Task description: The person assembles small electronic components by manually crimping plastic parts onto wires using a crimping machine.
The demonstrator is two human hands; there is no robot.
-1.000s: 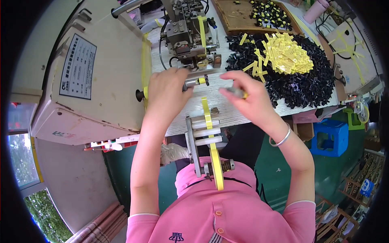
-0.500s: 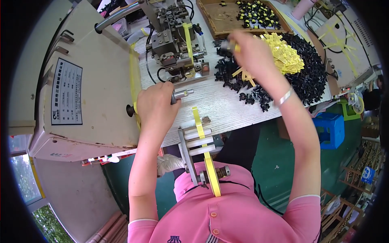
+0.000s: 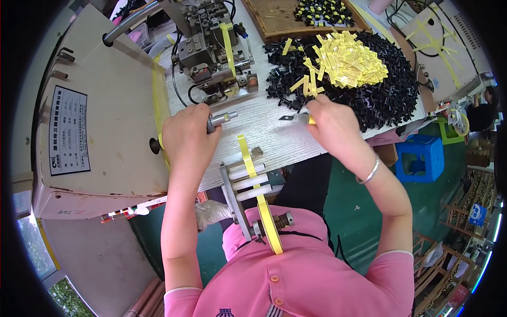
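My left hand [image 3: 189, 129] is closed around a stepped metal rod [image 3: 224, 120], whose silver end points right above the white tabletop. In my right hand [image 3: 338, 122] is a small tool [image 3: 298, 119] with a dark pointed tip and a bit of yellow by my fingers; its tip faces the rod, a gap apart. Beyond that hand lies a heap of small black plastic parts [image 3: 388, 108], topped by a pile of short yellow strips [image 3: 351, 58]. Nearer my body, yellow tape [image 3: 268, 222] runs from a roll over white rollers [image 3: 251, 182].
A metal machine [image 3: 211, 63] with yellow tape stands at the back, beside a beige cabinet [image 3: 105, 121] on the left. Behind the heap is a wooden tray [image 3: 272, 18] of black and yellow pieces. A blue stool [image 3: 421, 158] stands on the floor at right.
My right hand has come down from over the black parts, nearer to me, bringing the small tool into clear sight. My left hand keeps hold of the rod. The whole view has shifted slightly.
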